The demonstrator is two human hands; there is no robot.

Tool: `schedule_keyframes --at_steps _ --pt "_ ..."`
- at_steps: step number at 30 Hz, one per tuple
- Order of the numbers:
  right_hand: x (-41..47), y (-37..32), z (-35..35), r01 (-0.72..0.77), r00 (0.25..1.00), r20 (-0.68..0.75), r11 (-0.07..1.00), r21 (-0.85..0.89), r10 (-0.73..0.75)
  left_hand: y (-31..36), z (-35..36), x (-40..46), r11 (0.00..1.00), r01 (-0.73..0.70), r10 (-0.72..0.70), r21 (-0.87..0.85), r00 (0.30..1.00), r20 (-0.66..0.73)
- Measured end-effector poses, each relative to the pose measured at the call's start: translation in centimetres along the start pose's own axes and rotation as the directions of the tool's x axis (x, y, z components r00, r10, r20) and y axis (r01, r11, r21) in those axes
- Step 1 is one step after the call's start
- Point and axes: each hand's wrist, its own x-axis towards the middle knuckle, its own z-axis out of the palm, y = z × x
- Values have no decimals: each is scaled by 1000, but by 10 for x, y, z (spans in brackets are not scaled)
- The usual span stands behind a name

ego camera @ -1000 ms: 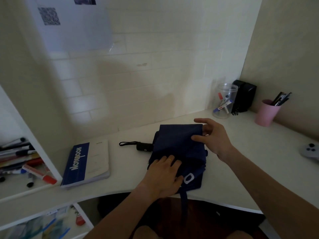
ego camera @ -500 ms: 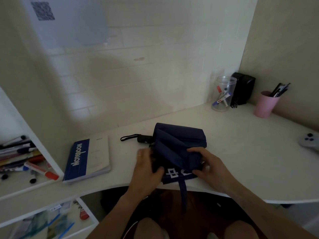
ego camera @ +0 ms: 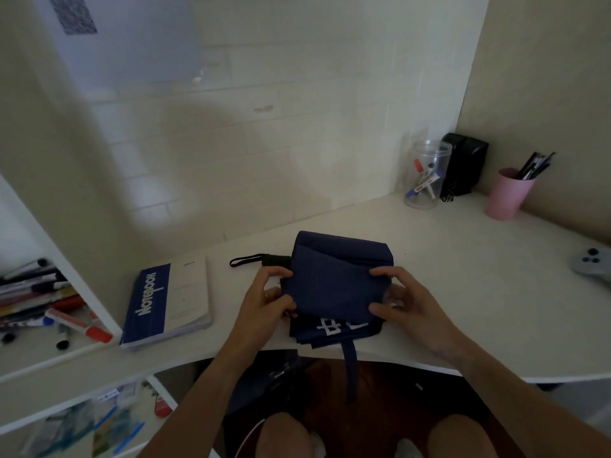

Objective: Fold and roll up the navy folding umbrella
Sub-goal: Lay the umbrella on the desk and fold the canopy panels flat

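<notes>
Head view, item one: navy folding umbrella (ego camera: 337,279), lying near the front edge of the white worktop (ego camera: 479,292), canopy folded into a flat rectangular packet, black handle (ego camera: 276,260) and wrist loop pointing left, closing strap (ego camera: 350,365) hanging over the edge toward my lap. Item two: my left hand (ego camera: 264,302), fingers curled shut on the packet's left edge beside the handle, which I judge pins that end so the cloth cannot slide. Item three: my right hand (ego camera: 401,300), thumb and fingers pinched on the right edge of the top flap, apparently keeping the pleats flat and square before rolling begins (the white lettering on the lower layer is partly exposed, so that layer is not yet tucked). Item four, bystanders, well apart from the work: a blue notebook (ego camera: 165,300) to the left, a clear jar (ego camera: 426,175) of markers and a pink cup (ego camera: 507,193) of pens at the far right corner, a grey controller (ego camera: 593,264) at the right edge.
</notes>
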Motion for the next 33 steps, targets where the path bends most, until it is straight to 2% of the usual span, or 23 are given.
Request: schedule_keyframes --at_steps 3,7,9,13,17,19,22,24,27,30,31,33 --pt "5 1 -7 -37 999 23 998 50 36 -14 -5 -4 989 -39 25 145 995 98" --pt "6 -1 -13 -55 997 56 997 61 52 -26 0 -4 931 -146 144 334 989 32" --pt "5 -2 -12 -53 998 45 994 96 49 -29 0 -6 902 -211 216 375 976 30" --pt "5 -3 -11 -80 997 11 976 201 79 -28 -3 -7 929 -205 175 308 977 122" --pt "3 -6 -11 -79 997 20 991 106 77 -20 -7 -3 967 -143 107 213 979 171" --pt "1 -6 -10 -95 995 35 992 80 92 -13 -4 -1 982 -85 68 167 992 110" --pt "2 0 -10 -111 990 82 993 -32 113 -7 5 9 986 -83 97 145 990 -97" --pt "3 1 -12 -130 984 112 987 -95 141 -10 6 16 968 -132 154 216 984 -92" --pt "6 -1 -18 -186 971 131 977 -107 200 -23 -1 17 925 -190 183 328 982 55" --pt "9 -3 -21 -199 951 180 943 -268 252 -33 -9 9 830 -245 226 502 969 99" --pt "10 -5 -20 -193 943 196 922 -337 269 -37 -9 8 771 -278 254 573 959 124" --pt "12 -9 -18 -176 928 223 880 -440 297 -43 -7 6 584 -348 305 734 931 199"
